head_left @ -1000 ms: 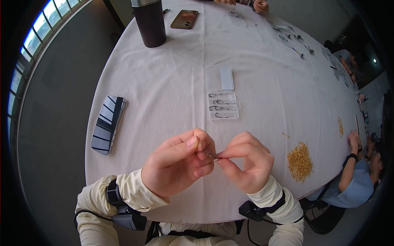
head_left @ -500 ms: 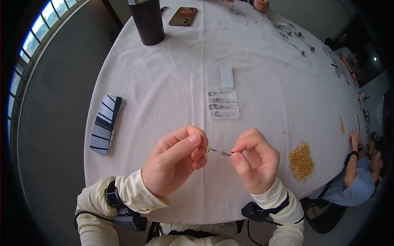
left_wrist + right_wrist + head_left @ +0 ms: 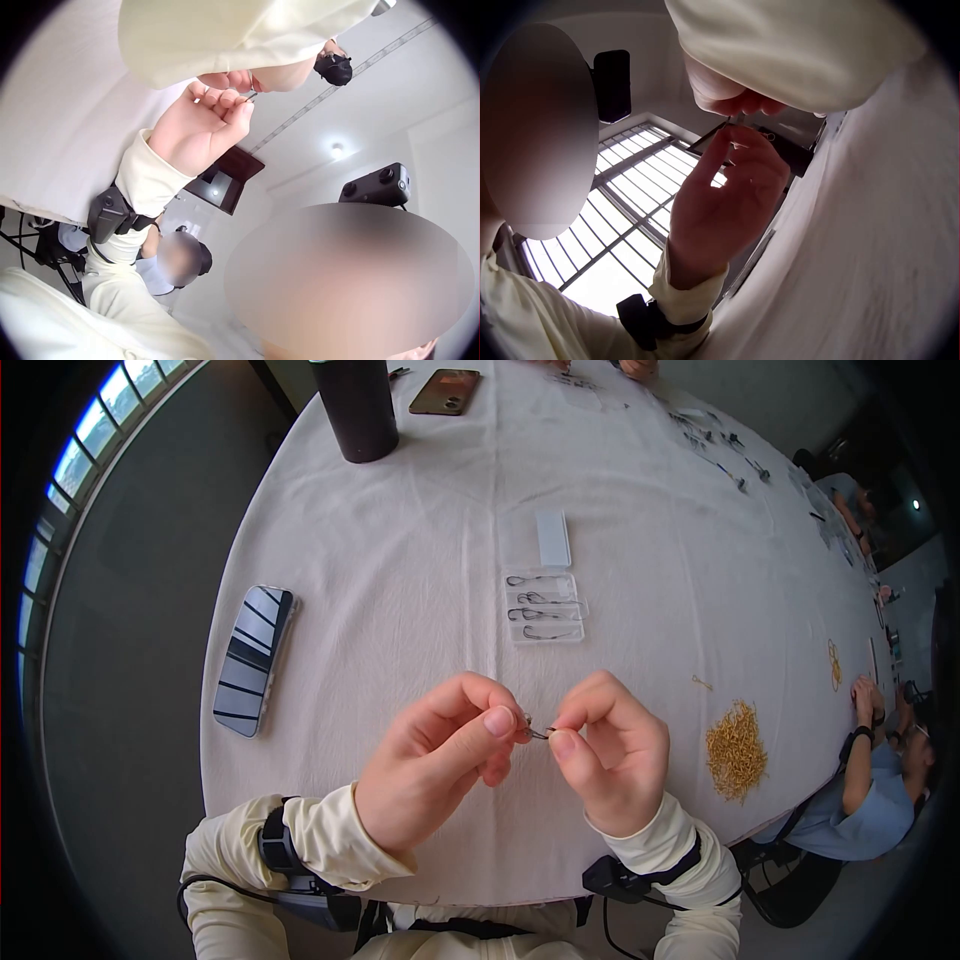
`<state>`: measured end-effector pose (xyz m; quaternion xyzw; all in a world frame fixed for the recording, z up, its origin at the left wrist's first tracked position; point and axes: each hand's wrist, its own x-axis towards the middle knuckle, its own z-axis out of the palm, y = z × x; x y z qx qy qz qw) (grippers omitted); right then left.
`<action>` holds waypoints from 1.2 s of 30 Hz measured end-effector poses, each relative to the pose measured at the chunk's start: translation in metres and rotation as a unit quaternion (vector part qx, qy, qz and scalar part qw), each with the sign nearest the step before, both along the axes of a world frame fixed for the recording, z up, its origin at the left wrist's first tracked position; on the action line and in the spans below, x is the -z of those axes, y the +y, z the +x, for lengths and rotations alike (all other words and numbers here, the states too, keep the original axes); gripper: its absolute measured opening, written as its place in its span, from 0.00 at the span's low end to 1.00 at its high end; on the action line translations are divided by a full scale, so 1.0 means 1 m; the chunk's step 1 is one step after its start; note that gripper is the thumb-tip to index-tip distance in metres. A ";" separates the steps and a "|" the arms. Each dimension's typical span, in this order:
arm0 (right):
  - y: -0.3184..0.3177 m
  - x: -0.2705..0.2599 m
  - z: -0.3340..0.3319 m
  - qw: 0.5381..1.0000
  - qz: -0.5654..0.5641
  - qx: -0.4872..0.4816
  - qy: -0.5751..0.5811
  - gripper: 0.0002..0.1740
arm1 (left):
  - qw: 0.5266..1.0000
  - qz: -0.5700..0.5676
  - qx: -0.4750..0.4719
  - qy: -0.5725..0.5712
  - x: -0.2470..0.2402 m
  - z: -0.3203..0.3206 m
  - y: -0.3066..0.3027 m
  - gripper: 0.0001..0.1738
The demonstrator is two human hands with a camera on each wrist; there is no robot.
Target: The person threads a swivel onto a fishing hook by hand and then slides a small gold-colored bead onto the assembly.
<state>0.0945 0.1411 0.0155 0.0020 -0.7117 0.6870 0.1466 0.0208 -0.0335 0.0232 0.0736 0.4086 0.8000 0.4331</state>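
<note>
In the head view a thin dark wire piece (image 3: 539,733) spans the small gap between both hands. The left hand (image 3: 440,755) pinches one end between thumb and forefinger. Thumb and forefinger of the right hand (image 3: 615,750) pinch the other end. A small ring (image 3: 770,136) shows beside the left hand (image 3: 731,187) in the right wrist view. Beyond the hands lies a clear compartment box (image 3: 576,630) holding several dark looped pieces (image 3: 545,599). Right of the right hand is a heap of small gold-coloured pieces (image 3: 737,752), with a single gold piece (image 3: 703,683) above it.
A striped-looking phone (image 3: 252,665) lies at the left, a brown phone (image 3: 444,392) and dark tumbler (image 3: 358,410) at the back. A white flat piece (image 3: 552,538) lies behind the box. Gold loops (image 3: 834,665) and another person (image 3: 875,790) are at the right.
Both hands have come closer together than half a second ago, the left moving right and the right moving slightly left. The wire piece shows less between them, and the view has shifted a little.
</note>
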 end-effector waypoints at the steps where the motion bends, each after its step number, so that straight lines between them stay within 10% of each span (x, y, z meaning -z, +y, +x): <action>1: -0.001 0.001 0.000 1.000 0.000 0.009 0.008 0.04 | 1.000 0.010 -0.002 -0.007 0.001 0.001 0.000 0.08; 18: -0.006 -0.001 -0.001 0.993 -0.108 -0.038 -0.017 0.03 | 0.998 0.010 0.036 -0.047 -0.001 -0.003 -0.001 0.08; 36: -0.011 0.000 0.000 0.998 -0.066 0.009 -0.009 0.04 | 0.985 -0.051 -0.005 0.166 -0.002 0.000 0.000 0.09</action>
